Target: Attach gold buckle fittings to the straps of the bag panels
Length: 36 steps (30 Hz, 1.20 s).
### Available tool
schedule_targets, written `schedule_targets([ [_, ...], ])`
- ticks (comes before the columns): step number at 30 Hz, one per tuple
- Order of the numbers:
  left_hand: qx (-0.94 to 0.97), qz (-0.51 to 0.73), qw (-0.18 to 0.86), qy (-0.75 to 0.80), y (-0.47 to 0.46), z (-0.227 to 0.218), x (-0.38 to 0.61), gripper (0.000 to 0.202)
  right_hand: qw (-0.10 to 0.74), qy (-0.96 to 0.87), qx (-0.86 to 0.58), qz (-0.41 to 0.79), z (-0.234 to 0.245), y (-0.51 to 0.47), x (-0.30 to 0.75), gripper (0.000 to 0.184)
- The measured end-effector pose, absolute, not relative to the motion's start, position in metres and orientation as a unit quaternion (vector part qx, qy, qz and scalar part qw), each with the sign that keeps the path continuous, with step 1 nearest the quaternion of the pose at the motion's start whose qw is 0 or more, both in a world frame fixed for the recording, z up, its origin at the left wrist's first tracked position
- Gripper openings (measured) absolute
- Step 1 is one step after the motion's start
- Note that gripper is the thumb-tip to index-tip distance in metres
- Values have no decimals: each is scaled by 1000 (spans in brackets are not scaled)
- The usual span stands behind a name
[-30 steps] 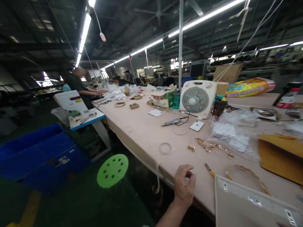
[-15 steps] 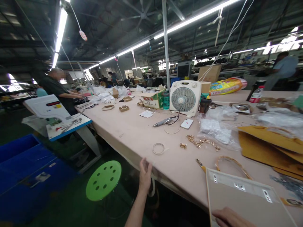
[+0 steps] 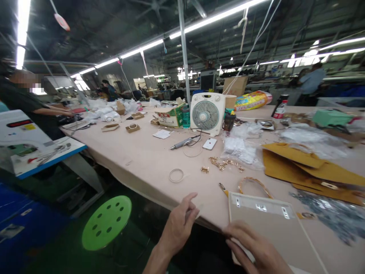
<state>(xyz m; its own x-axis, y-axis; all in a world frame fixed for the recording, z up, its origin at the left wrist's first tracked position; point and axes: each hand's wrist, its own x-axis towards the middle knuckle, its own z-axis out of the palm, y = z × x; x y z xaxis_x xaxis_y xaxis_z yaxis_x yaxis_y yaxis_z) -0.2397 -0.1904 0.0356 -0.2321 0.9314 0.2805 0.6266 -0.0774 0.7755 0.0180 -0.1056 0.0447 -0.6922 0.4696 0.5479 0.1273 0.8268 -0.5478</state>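
Observation:
My left hand point(image 3: 181, 222) is just off the table's front edge, fingers loosely bent and thumb apart, with nothing visible in it. My right hand point(image 3: 253, 243) has its fingers curled round the near left edge of a beige bag panel point(image 3: 268, 224). Along the panel's far edge runs a clear strip with several small metal plates. A mustard tab with a metal fitting point(image 3: 222, 187) sticks out at its far left corner. Behind it lies a braided tan handle point(image 3: 253, 180). A roll of narrow tape point(image 3: 176, 175) rests on the table beyond my left hand.
Gold screw-like pieces point(image 3: 219, 163), a phone point(image 3: 209, 143), a corded pen-shaped tool point(image 3: 182, 143) and a fan point(image 3: 207, 114) stand or lie farther back. Mustard bag pieces point(image 3: 293, 160) lie right. A green stool point(image 3: 107, 222) is left of the table; a co-worker point(image 3: 31, 102) stands far left.
My view has swung right. My left hand has come nearer the panel, its fingers bending more. My right hand has moved from the panel's face to its left edge.

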Motion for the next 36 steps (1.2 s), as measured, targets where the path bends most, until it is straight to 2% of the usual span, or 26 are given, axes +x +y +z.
schedule_targets([
  [2,642,410,213,612,-186,54,-217,46,376,-875,-205,223,66,-98,22,34],
  [5,688,385,250,562,-177,70,-193,47,333,-879,-230,252,85,-89,30,36],
  [9,717,369,280,521,-165,75,-172,47,283,-882,-213,310,91,-83,44,16],
  [11,725,362,280,515,-160,74,-164,45,285,-882,-215,307,88,-82,52,13],
  [15,735,324,297,517,-151,70,-147,28,290,-904,-246,194,80,-87,68,16],
  [20,693,352,386,498,-141,55,-133,34,376,-903,-206,39,62,-102,75,19],
  [22,637,375,429,519,-140,44,-131,39,404,-899,-166,28,54,-109,81,18],
  [25,549,413,472,552,-141,24,-134,42,410,-886,-183,112,49,-102,105,15],
  [29,517,401,512,557,-151,9,-132,38,393,-798,-394,230,48,-43,152,16],
  [32,521,387,504,570,-157,6,-126,34,342,-770,-465,272,41,8,176,23],
  [36,543,387,502,551,-155,6,-122,30,274,-765,-466,349,28,39,177,25],
])
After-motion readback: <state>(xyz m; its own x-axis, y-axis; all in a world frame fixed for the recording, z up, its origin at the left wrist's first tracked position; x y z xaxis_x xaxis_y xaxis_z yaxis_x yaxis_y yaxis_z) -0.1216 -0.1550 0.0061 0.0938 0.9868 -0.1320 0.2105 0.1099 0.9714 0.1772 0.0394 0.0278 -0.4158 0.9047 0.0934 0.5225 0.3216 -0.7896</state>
